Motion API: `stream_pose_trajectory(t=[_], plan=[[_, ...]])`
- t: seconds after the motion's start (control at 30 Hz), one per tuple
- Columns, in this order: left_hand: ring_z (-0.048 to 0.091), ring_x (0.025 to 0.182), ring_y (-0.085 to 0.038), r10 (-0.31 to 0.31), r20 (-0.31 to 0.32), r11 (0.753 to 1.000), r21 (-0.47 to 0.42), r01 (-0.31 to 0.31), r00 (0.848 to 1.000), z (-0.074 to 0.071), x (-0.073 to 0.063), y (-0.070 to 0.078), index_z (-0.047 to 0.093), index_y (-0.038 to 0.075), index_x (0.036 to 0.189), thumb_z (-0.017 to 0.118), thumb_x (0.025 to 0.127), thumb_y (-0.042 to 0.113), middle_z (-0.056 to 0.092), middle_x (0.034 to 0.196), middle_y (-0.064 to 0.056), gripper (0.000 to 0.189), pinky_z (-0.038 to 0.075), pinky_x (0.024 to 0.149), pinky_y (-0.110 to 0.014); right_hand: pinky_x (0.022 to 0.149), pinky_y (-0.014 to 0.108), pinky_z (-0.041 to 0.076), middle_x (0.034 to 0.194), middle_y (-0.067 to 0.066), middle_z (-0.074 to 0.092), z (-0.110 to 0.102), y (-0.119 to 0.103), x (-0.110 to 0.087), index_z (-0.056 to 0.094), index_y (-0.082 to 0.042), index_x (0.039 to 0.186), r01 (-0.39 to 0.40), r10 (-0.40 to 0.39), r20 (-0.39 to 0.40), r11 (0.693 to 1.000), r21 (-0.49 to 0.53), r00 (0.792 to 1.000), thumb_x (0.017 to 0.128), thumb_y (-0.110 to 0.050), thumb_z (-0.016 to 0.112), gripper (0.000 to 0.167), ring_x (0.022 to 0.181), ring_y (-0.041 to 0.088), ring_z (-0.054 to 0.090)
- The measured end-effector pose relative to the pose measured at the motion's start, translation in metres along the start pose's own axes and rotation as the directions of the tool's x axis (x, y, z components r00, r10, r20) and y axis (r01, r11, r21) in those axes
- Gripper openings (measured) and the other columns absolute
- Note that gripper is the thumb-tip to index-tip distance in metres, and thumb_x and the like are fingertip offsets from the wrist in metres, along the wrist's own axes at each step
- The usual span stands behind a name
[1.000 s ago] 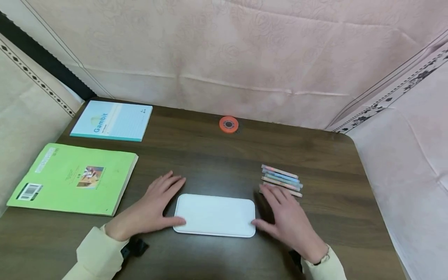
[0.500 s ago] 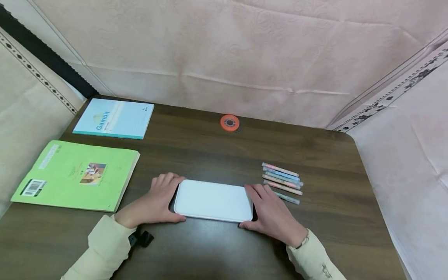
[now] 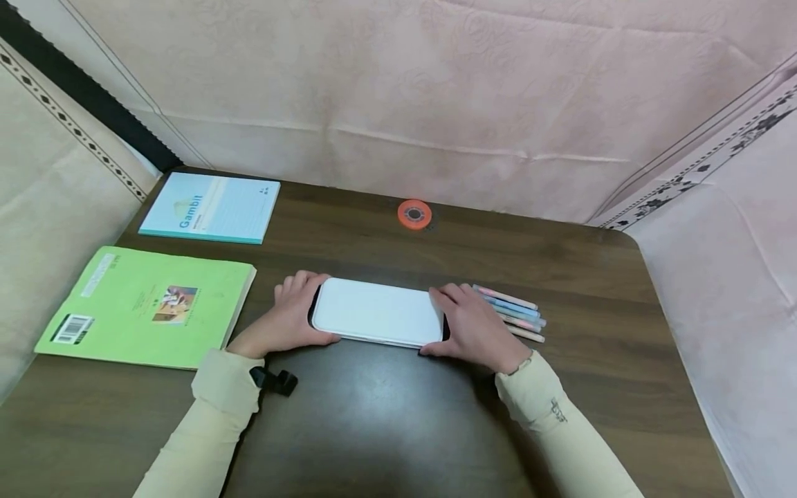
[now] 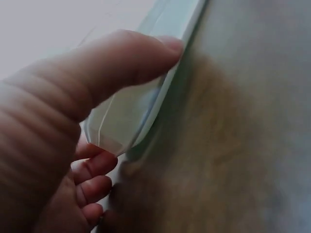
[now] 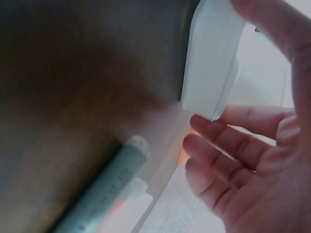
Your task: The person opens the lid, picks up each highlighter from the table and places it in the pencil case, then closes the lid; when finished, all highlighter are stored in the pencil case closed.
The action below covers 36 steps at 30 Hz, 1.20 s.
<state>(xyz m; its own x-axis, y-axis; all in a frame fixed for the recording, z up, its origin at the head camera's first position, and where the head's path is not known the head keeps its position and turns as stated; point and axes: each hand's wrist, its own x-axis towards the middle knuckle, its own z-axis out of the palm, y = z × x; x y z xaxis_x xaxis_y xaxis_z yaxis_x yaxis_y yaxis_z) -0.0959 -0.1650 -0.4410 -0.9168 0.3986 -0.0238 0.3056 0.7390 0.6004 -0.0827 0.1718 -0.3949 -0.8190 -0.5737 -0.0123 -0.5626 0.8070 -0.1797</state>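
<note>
A white rectangular case (image 3: pixel 378 311) with rounded corners is held level between both hands, in the middle of the head view. My left hand (image 3: pixel 288 312) grips its left end, thumb along the near edge and fingers at the far side. At the opposite end my right hand (image 3: pixel 474 321) grips it the same way. Up close, the left thumb (image 4: pixel 131 56) presses the pale side of the case. In the right wrist view the fingers (image 5: pixel 228 160) curl near the case's corner. Whether its underside touches the table cannot be told.
Several pastel pens (image 3: pixel 523 319) lie just right of the right hand, partly hidden by it. A green book (image 3: pixel 133 297) and a light blue notebook (image 3: pixel 236 207) lie at the left. An orange round object (image 3: pixel 414 214) sits near the back edge of the dark wooden table (image 3: pixel 373 429).
Both hands have taken hold of the case's ends and moved it away from me. The right hand now covers part of the pens, and the nearest green pen is hidden in the head view.
</note>
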Motion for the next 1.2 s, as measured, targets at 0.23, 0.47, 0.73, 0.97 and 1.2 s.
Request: stream_pose_trajectory(t=[0.23,0.47,0.73,0.97,1.2], plan=[[0.032,0.114,-0.033,-0.012,0.008,1.000,0.022,0.012,1.000,-0.001,0.003,-0.005,0.039,0.004,0.141,0.087,0.066,0.045,0.041,0.131,-0.019,0.099,0.021,0.087,-0.046,0.095,0.037,0.049,0.122,0.010,0.058,-0.003,0.008,0.014,0.057,-0.003,0.135,0.040,-0.040,0.055,0.999,0.012,0.998,0.069,-0.067,0.078,0.094,0.108,0.023,0.051],[0.033,0.114,-0.033,-0.007,-0.004,0.999,0.040,0.007,1.000,0.003,0.002,-0.006,0.038,0.002,0.140,0.086,0.065,0.046,0.041,0.130,-0.020,0.099,0.021,0.085,-0.045,0.085,0.034,0.050,0.108,0.005,0.057,-0.009,0.009,0.024,0.064,-0.003,0.123,0.063,-0.063,0.096,0.998,0.007,0.993,0.065,-0.067,0.079,0.087,0.096,0.019,0.051],[0.033,0.113,-0.034,-0.007,-0.021,1.000,0.024,0.007,1.000,0.002,-0.001,-0.007,0.039,0.001,0.139,0.087,0.065,0.044,0.043,0.127,-0.020,0.098,0.021,0.086,-0.047,0.083,0.031,0.050,0.110,0.003,0.057,-0.016,0.013,0.030,0.064,-0.007,0.122,0.056,-0.072,0.164,0.993,0.100,0.984,0.070,-0.057,0.078,0.074,0.095,0.016,0.052],[0.033,0.110,-0.031,-0.004,-0.029,1.000,0.010,0.004,1.000,0.006,0.001,-0.007,0.040,0.003,0.139,0.087,0.064,0.046,0.043,0.125,-0.016,0.099,0.020,0.087,-0.045,0.088,0.035,0.052,0.120,0.002,0.065,-0.037,0.032,0.026,0.065,-0.012,0.128,-0.017,-0.065,0.229,0.941,0.338,0.971,0.084,-0.054,0.070,0.061,0.099,0.013,0.061],[0.035,0.112,-0.033,0.024,-0.066,0.999,0.033,-0.022,0.998,0.006,0.002,-0.005,0.043,0.004,0.138,0.087,0.065,0.047,0.044,0.126,-0.017,0.096,0.021,0.088,-0.047,0.081,0.042,0.053,0.098,0.008,0.070,-0.054,0.051,0.035,0.067,-0.017,0.108,-0.165,0.070,0.180,0.790,0.590,0.981,0.099,-0.039,0.058,0.025,0.090,0.028,0.065]])
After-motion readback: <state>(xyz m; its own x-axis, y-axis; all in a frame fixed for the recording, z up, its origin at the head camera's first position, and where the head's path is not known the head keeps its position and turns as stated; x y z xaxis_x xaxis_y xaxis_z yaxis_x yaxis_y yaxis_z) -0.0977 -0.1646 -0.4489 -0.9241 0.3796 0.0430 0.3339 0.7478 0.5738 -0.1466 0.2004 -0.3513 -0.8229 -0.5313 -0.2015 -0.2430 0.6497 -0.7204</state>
